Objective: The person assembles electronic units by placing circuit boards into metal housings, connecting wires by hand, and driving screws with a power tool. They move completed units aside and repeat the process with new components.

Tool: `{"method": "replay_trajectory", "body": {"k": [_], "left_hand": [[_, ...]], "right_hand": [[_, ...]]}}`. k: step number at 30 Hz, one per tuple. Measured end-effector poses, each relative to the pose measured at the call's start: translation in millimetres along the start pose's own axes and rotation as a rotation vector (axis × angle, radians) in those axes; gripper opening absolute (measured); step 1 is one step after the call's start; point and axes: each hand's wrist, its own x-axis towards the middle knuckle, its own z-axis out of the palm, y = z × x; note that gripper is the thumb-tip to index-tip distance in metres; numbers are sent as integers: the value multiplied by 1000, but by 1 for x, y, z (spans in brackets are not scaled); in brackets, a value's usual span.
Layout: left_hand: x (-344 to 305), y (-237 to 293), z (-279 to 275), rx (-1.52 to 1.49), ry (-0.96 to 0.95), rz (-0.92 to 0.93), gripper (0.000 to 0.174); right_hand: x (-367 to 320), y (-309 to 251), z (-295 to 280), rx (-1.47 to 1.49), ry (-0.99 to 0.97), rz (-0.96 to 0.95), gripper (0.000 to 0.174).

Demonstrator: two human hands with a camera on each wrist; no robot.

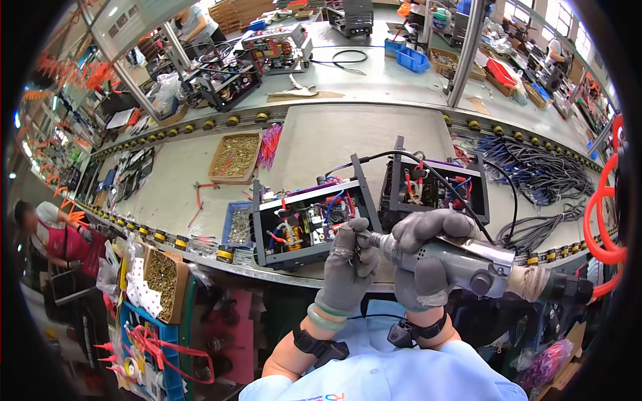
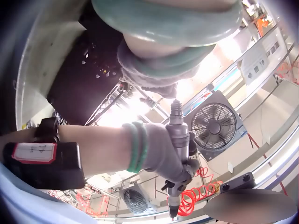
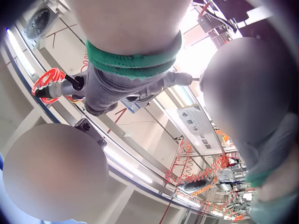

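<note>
Tool (image 1: 461, 266) pts twd L hand (image 1: 346, 269); axis crosswise

The left grip (image 1: 346, 269) hides the tip of a power tool (image 1: 461, 266) in the head view, whose lower edge crops a blue shirt (image 1: 401, 371).

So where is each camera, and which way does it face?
Head: on the head, facing forward and down at left hand, right hand and power tool; forearms and shirt show.
Left wrist: on that wrist, apparently facing upward; both hands and forearms show, a fan beyond.
Right wrist: on that wrist, likewise upward; both hands show, ceiling light beyond.
All share the power tool and red hose.
</note>
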Motion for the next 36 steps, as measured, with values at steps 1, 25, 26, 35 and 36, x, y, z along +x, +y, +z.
{"method": "replay_trajectory", "body": {"k": [1,25,26,35,36], "left_hand": [[0,1,-1,2,-2,7,35],[-5,195,25,2222,391,439,36],[-3,187,28,2435,394,348,41],[13,142,13,2874,351,643,36],[9,146,10,2872,241,700,30]], "right_hand": [[0,3,2,10,16,8,50],[74,-12,-5,48,-36,-36,66],[71,-11,-4,88,-21,-12,66],[48,-4,11,33,66,81,62],[46,-4,9,84,30,130,61]]}}
